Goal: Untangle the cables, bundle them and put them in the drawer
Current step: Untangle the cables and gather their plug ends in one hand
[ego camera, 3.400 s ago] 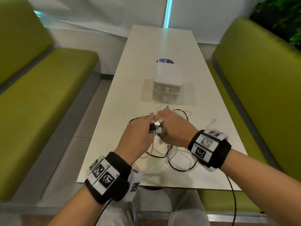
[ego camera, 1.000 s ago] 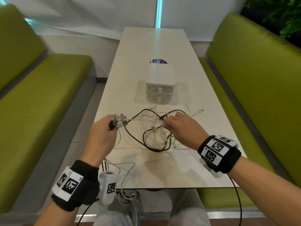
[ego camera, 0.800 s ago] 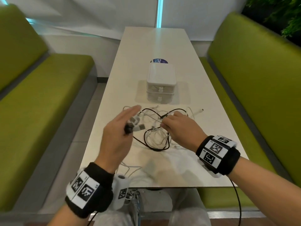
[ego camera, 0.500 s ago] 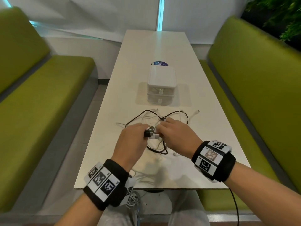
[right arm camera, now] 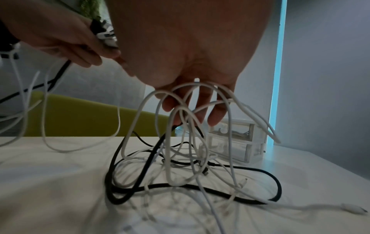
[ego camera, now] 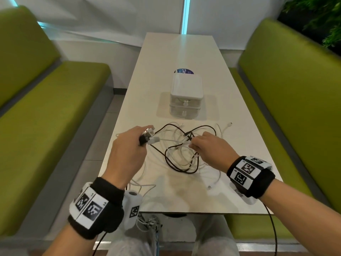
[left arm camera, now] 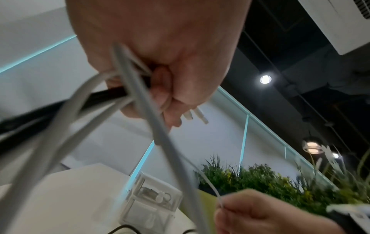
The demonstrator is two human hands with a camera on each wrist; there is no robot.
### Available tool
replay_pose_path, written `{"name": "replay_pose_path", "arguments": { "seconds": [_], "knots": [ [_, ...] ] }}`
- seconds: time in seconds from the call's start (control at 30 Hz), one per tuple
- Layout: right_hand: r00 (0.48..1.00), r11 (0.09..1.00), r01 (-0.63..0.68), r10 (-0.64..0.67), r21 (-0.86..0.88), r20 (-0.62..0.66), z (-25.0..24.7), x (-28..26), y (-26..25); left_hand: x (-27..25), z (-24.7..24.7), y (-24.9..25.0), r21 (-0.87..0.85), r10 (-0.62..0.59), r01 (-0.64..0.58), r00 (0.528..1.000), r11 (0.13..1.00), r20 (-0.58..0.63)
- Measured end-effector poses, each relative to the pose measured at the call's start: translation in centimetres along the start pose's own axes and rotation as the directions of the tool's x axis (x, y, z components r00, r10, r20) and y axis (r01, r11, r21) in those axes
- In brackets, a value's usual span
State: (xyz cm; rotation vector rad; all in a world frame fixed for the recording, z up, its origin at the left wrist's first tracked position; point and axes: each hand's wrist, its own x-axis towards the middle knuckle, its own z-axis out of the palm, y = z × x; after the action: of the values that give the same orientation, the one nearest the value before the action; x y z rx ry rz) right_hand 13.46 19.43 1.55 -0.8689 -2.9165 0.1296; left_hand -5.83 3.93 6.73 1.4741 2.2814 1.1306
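Between two olive-green upholstered benches (ego camera: 46, 115), at the near end of a long, smooth white table (ego camera: 177, 52), we hold a loose snarl of cables (ego camera: 182, 154) up over the tabletop. On the left, our left hand (ego camera: 127, 154) is curled into a fist around a clutch of plug ends (ego camera: 150, 136), white plastic and bare metal with one black housing; from the left wrist view, thin grey-white cords and one thicker black cord (left arm camera: 104, 95) run out of its grip. Toward the middle, the tangle rests partly on the table: slim, glossy white leads looped over one another, and a matte black cable (ego camera: 177, 168) that sweeps round them in broad, rounded curves. On the right, our right hand (ego camera: 210, 150) pinches a white strand between thumb and fingertips, and the right wrist view shows several white loops draped over its fingers (right arm camera: 202, 101) and hanging down to the heap. One white lead trails off to the right and ends in a small plug (ego camera: 229, 124). Beyond the cables stands the drawer unit (ego camera: 186, 97), a small, boxy, translucent white plastic chest with rounded corners, its two stacked drawers shut, each with a little knob.
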Motion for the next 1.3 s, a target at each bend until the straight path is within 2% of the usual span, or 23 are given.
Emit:
{"name": "replay_pose_path", "arguments": {
  "seconds": [0.1,0.2,0.3,0.4,0.5,0.63,0.8,0.93,1.0,1.07,1.13,1.23,1.3],
  "knots": [
    [0.999,0.999,0.022,-0.023,-0.027,-0.032,-0.1,0.0,-0.6,-0.7,1.5,1.3,0.003,0.094,-0.094,0.996,0.996,-0.007],
    [0.997,0.998,0.05,-0.051,-0.032,-0.049,-0.4,0.1,-1.2,-0.9,4.0,2.5,0.056,0.169,-0.181,0.971,0.982,0.168],
    [0.997,0.996,0.072,-0.073,-0.053,-0.019,-0.7,0.3,-1.5,-0.2,5.8,2.7,0.162,0.124,-0.177,0.947,0.971,0.297],
    [0.998,0.997,0.059,-0.059,-0.047,-0.004,-0.6,0.2,-1.5,0.5,6.2,3.1,0.23,0.084,-0.161,0.946,0.96,0.312],
    [0.996,0.996,0.077,-0.075,0.033,-0.055,-0.1,0.2,-1.4,0.6,5.6,3.8,0.169,0.105,-0.151,0.962,0.974,0.252],
    [0.998,0.997,-0.061,0.06,0.038,0.026,0.4,0.4,-0.5,0.6,4.4,3.7,-0.037,0.095,-0.092,0.99,0.995,0.104],
    [0.992,0.989,-0.125,0.122,0.076,0.041,0.7,0.1,0.5,0.7,1.8,4.5,-0.363,0.132,-0.141,0.99,0.921,-0.049],
    [0.987,0.982,-0.153,0.146,0.11,0.071,0.8,-0.3,1.0,1.6,0.0,3.5,-0.488,0.052,-0.127,0.985,0.864,-0.165],
    [0.985,0.981,-0.159,0.151,0.108,0.079,0.7,-0.5,1.2,2.4,-0.6,1.8,-0.455,0.005,-0.091,0.983,0.886,-0.186],
    [0.984,0.981,-0.166,0.158,0.103,0.08,0.5,-0.5,1.2,2.8,-0.6,0.1,-0.239,-0.021,-0.017,0.987,0.971,-0.158],
    [0.984,0.978,-0.173,0.167,0.118,0.063,0.3,-0.4,1.0,2.5,-0.4,-0.7,-0.002,-0.018,0.018,0.985,1.0,-0.173],
    [0.986,0.973,-0.163,0.164,0.162,0.01,-0.3,-0.1,0.1,1.3,0.5,0.7,-0.035,0.082,-0.091,0.976,0.995,-0.202],
    [0.988,0.974,-0.149,0.153,0.171,-0.012,-0.8,0.2,-0.9,0.4,2.0,2.2,-0.055,0.185,-0.19,0.979,0.98,-0.084]
  ]
}}
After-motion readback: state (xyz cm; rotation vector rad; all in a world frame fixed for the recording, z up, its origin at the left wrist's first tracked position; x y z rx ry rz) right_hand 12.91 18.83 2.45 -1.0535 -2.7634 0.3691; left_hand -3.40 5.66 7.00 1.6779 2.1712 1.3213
